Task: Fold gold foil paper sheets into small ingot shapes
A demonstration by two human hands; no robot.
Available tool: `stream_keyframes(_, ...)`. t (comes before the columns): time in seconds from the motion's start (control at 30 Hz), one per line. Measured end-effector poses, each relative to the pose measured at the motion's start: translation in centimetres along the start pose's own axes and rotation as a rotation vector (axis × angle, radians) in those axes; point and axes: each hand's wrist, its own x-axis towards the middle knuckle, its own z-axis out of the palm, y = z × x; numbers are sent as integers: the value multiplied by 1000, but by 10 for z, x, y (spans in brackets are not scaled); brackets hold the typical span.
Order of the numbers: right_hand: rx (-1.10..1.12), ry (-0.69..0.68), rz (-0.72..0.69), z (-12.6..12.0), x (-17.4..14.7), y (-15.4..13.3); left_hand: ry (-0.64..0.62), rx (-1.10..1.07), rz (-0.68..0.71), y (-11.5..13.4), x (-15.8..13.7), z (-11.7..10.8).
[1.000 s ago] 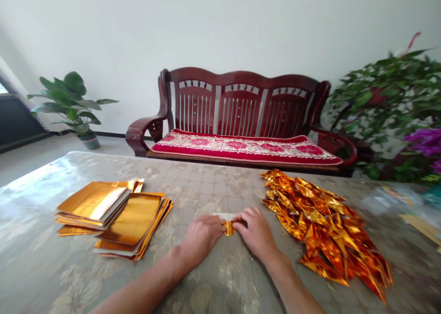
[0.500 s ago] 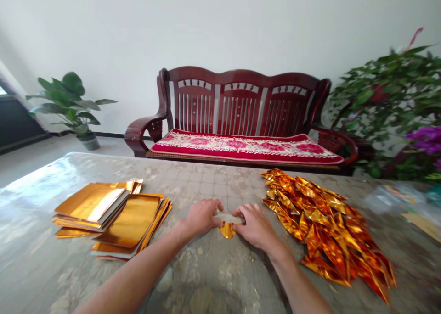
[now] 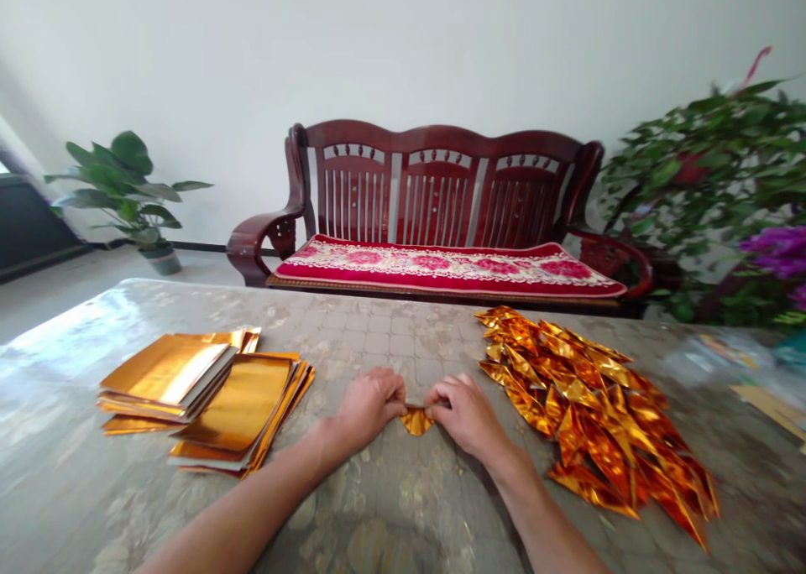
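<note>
Between my two hands is a small sheet of gold foil paper (image 3: 416, 421), partly folded, its gold side bulging toward me in a rounded shape. My left hand (image 3: 371, 399) pinches its left end between thumb and fingers. At the right end, my right hand (image 3: 463, 408) grips it the same way. Both hands rest low over the table. To the left lie stacks of flat gold foil paper (image 3: 243, 402), with grey-white backs showing at some edges. On the right is a pile of folded gold foil pieces (image 3: 585, 406) with pointed ends.
The table (image 3: 378, 507) has a glossy, patterned grey-brown cover. Clear plastic bags (image 3: 718, 357) and a tan card piece (image 3: 768, 408) lie at its right side. Beyond stands a dark red wooden bench (image 3: 434, 188), with a potted plant (image 3: 135, 188) left and leafy plants (image 3: 705, 171) right.
The pale strip that showed between my hands is now folded out of sight, leaving a narrow gold edge. My fingers have closed in tighter on both ends.
</note>
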Motion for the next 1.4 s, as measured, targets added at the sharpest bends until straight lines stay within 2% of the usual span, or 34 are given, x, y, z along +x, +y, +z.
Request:
stream_keyframes(0.17, -49, 77, -86, 1, -9, -4, 52, 146, 161, -1, -10, 8)
stream_keyframes(0.33, -147, 117, -237, -1, -19, -3, 5, 349, 258, 0, -18, 11)
stream_keyframes(0.57, -136, 106, -306, -4, -25, -2, -122, 449, 264, 16, -33, 5)
stream_keyframes(0.7, -114, 126, -216, -4, -25, -5, -105, 474, 222, 23, -38, 10)
stream_keyframes(0.83, -132, 149, -51, -1, -22, -9, -4, 473, 135, 33, -40, 24)
stream_keyframes(0.97, -152, 131, -10, 0, -23, -12, 76, 522, 44, 47, -44, 35)
stream_keyframes(1.2, -279, 68, 33, -1, -29, -19, 24, 530, -1, 57, -47, 34)
stream_keyframes(1.4, -150, -64, 75, -10, -30, -13, 23, 538, 3, 57, -48, 34)
